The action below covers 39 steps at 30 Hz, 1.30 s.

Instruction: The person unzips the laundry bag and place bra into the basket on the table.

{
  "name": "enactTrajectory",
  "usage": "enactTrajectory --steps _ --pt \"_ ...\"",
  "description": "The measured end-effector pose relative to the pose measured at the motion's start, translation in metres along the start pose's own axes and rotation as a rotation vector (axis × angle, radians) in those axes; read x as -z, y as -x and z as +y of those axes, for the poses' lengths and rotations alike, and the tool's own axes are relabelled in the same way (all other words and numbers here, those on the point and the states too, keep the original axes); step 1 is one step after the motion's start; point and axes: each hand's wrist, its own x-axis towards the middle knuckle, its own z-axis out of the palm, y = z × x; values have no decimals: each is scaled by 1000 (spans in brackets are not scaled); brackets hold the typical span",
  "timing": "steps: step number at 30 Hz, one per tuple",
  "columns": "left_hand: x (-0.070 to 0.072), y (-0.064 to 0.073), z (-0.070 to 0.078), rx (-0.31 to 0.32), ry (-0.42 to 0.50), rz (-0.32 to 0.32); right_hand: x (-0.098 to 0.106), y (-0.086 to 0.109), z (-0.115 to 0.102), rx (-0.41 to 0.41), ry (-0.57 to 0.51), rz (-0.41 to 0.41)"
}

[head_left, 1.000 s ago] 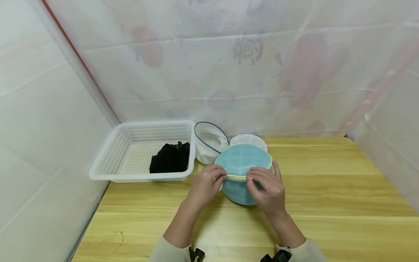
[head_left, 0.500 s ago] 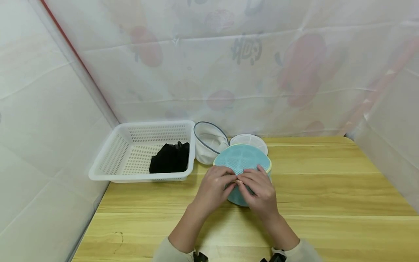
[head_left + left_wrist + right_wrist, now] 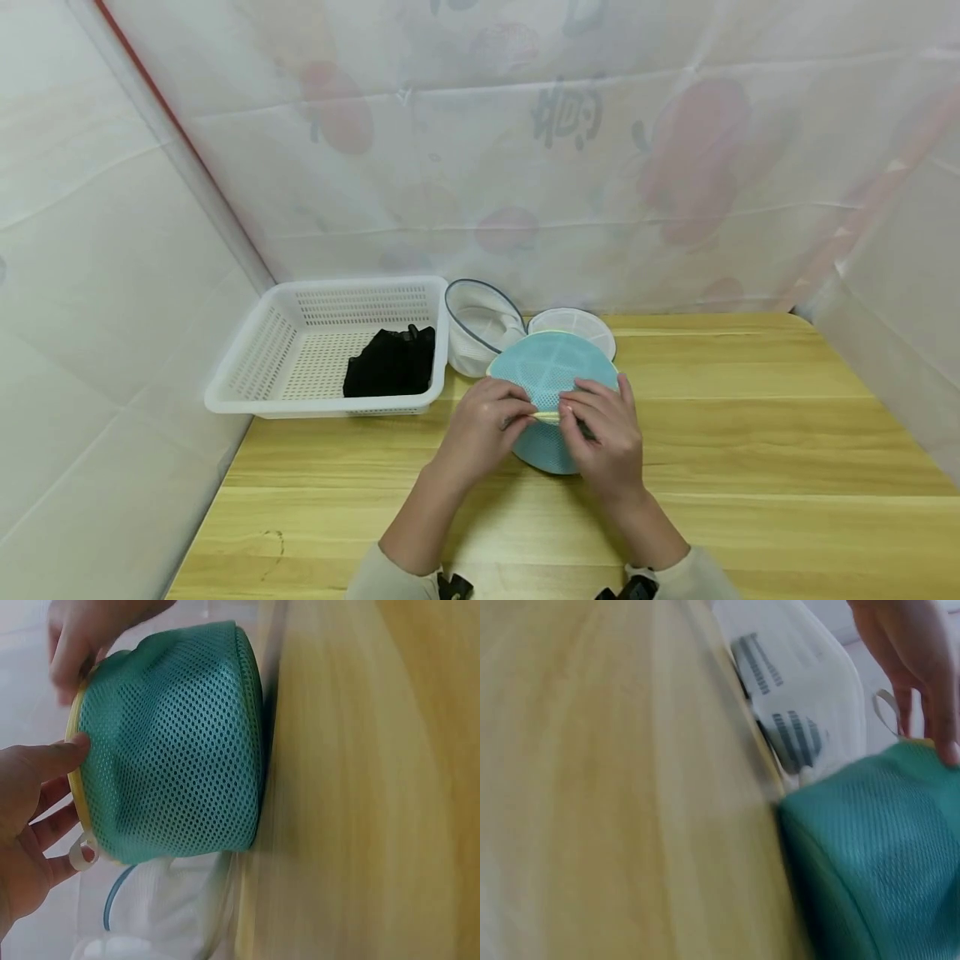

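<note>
A round, blue-green mesh laundry bag [image 3: 551, 367] with yellow edging stands on the table in front of me. My left hand [image 3: 486, 425] pinches the yellow edge [image 3: 75, 780] at the bag's near left; in the left wrist view its thumb lies on the mesh side. A pale loop [image 3: 82, 853] hangs by those fingers. My right hand [image 3: 603, 429] pinches the same edge a little to the right, thumb and forefinger together. Whether a zipper pull sits between its fingertips is hidden. In the right wrist view, the bag's side [image 3: 885, 847] fills the lower right.
A white plastic basket [image 3: 322, 408] with black folded cloth [image 3: 392, 362] stands at the left. Behind the laundry bag are a white mesh bag [image 3: 472, 350] with a dark blue rim, standing open, and a flat white mesh disc [image 3: 573, 321]. A printed sheet [image 3: 450, 167] hangs behind the wooden table [image 3: 750, 433].
My right hand moved left along the yellow edge until the fingertips of both hands met, then back slightly to the right. A short stretch of edging shows between them again.
</note>
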Motion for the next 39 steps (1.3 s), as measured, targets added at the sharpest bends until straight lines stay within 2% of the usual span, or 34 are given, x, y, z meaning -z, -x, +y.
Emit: enactTrajectory --steps 7,11,15,19,22,27,31,33,39 --pt "7 4 -12 123 20 0 9 -5 10 -76 -10 85" --pt "10 6 -16 202 35 10 10 -7 13 -72 -8 99" --pt "10 6 -19 229 18 39 10 -8 12 -45 -17 91" --pt "9 5 -20 213 -12 75 8 -7 7 -25 -62 58" --pt "8 5 -19 159 -31 78 3 -3 3 -17 -106 27" --pt "8 1 -2 35 -69 -3 -5 0 -5 0 -140 -6" --pt "5 -2 12 -33 -79 -46 -7 1 -9 5 -140 -26" --pt "3 -1 13 -45 -76 -44 -7 1 -10 7 -134 -36" --pt "3 0 10 -30 -21 -36 -7 2 -11 7 -91 -85"
